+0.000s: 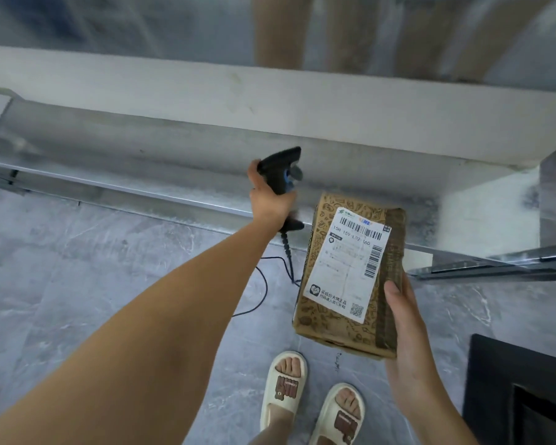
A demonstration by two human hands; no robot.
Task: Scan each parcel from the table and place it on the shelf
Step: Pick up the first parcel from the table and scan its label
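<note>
- The left hand (pixel 267 200) is curled round the grip of a black barcode scanner (pixel 281 178), its head pointing toward one o'clock; a coiled black cable (pixel 264 284) trails down to the grey marbled floor (pixel 77 268).
- The right hand (pixel 405 342) holds a brown printed cardboard parcel (pixel 350 277) from its four o'clock side, thumb laid on the taped edge (the other fingers are hidden beneath, probably cupping it).
- A white shipping label (pixel 347 264) with barcodes faces up.
- The parcel sits at four o'clock from the scanner, near it and apart.
- A white shelf board (pixel 270 97) runs across at twelve o'clock.
- Two cream slippers (pixel 312 403) stand at six o'clock.
</note>
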